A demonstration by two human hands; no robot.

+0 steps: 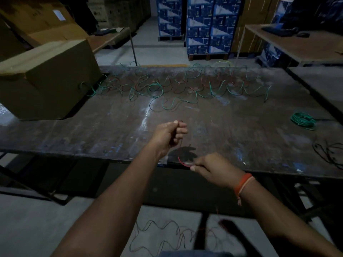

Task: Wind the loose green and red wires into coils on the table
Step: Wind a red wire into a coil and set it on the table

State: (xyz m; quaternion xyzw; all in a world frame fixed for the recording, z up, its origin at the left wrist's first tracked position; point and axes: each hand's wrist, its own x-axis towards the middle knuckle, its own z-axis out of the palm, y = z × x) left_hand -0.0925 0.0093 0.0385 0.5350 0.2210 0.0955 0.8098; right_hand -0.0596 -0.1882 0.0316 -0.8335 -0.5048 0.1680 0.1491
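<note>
Near edge of the surface [104, 130]: both hands work here, over the dark, scuffed top, close to its front lip.
Left hand [171, 135]: raised above the surface, fingers curled in, thumb and forefinger pinching the upper end of the red wire [182, 162].
Right hand [213, 166]: lower and nearer the edge, fingers curled, pinching the same red wire at its fingertips; an orange band [244, 183] sits on the wrist.
Red wire: it runs down from the left hand, thin and dark against the top (hard to follow in the middle), then shows bright red in a short curve just left of the right hand.
Loose wires [167, 88]: a long tangle of green and red strands spreads across the far side of the surface, from beside the cardboard box [46, 78] almost to the right end.
Green coil [303, 120]: already wound, lying flat near the right edge, well apart from the hands.
Dark cable [330, 154]: loose loops at the far right edge.
Floor wires [167, 236]: wavy thin strands lie on the floor below the front edge, between the forearms; some look reddish.
Background: stacked blue cartons [200, 25] stand beyond the surface, and another table [297, 41] with a keyboard at upper right.
</note>
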